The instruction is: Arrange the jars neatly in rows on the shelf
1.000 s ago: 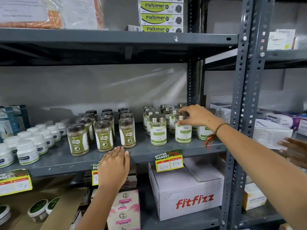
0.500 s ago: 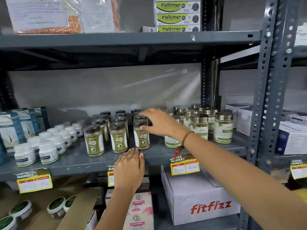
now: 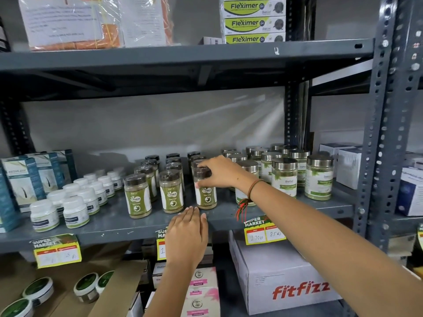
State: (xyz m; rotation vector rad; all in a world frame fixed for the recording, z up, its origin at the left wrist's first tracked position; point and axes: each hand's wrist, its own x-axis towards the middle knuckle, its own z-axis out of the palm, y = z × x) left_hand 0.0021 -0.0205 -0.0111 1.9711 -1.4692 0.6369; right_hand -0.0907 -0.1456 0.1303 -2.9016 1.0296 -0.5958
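Right hand [image 3: 223,172] grips cylindrical, seemingly plastic brown-lidded jar [image 3: 205,189].

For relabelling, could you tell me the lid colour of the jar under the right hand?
Dark brown lid, seen in the head view.

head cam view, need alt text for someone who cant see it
A person's right hand grips the front right brown-lidded Gaska jar on a grey metal shelf, while the left hand rests on the shelf's front edge. Silver-lidded jars stand right, white bottles left.
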